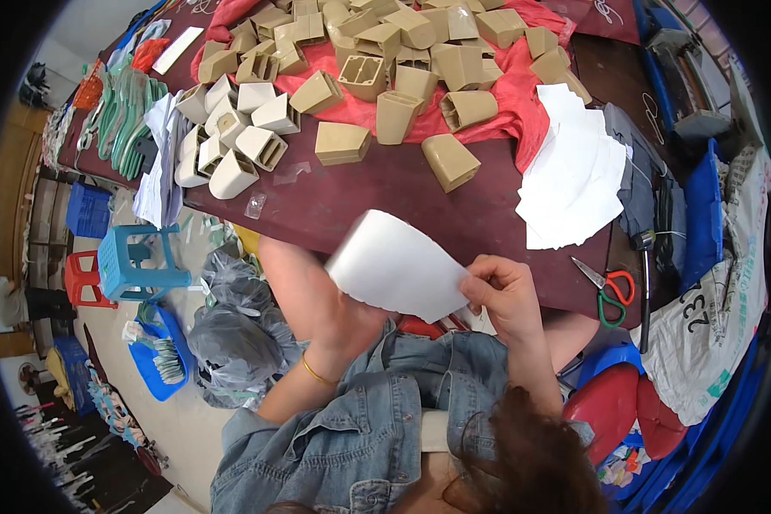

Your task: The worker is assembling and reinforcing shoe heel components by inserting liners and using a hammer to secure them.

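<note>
A white sheet [407, 267], curved along its upper edge and blurred at its left end, is held above my lap. My right hand [499, 289] pinches its right end between thumb and fingers. My left hand [343, 315] is at the sheet's lower left edge, its fingers hidden behind the sheet and smeared by motion. Similar white sheets lie in a fanned stack [571, 171] on the dark red table [343, 193], to the right. Scissors [606, 291] with red and green handles rest at the table's right front, near my right hand.
Many tan hollow blocks [397, 117] cover a red plastic sheet [527, 128] at the back. White hollow blocks [234, 174] sit to their left. Green hangers [128, 120] lie far left. Grey bags [240, 343] and a blue stool [141, 264] stand on the floor. A white sack [711, 334] hangs right.
</note>
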Motion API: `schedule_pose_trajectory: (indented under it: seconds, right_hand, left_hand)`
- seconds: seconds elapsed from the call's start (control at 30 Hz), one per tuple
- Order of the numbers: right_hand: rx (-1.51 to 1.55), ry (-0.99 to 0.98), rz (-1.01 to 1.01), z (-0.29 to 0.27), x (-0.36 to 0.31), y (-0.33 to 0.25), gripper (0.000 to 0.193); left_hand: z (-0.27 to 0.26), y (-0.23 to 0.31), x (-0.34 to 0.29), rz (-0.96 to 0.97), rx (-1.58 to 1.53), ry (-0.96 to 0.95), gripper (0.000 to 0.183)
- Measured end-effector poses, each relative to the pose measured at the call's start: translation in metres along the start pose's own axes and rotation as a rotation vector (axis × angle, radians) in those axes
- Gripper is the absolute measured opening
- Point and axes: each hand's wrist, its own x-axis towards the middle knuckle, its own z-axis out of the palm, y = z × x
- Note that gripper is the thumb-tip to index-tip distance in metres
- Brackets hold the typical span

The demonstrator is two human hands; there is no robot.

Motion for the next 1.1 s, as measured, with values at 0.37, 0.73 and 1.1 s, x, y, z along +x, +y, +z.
schedule_pose_trajectory:
  seconds: [0.37,0.73,1.1]
  right_hand:
    - [-0.536,0.286,-0.428,0.016,-0.006,-0.009,0.036]
    - [-1.332,-0.104,-0.795,0.033,0.036,-0.008,0.091]
    - [-1.079,-0.238,-0.758,0.063,0.037,-0.006,0.091]
  left_hand:
    - [0.032,0.007,0.009,0.103,0.22,-0.028,0.057]
    - [0.012,0.018,-0.005,0.084,0.148,0.183,0.063]
    - [-0.02,-0.003,-0.019,0.052,0.136,0.086,0.058]
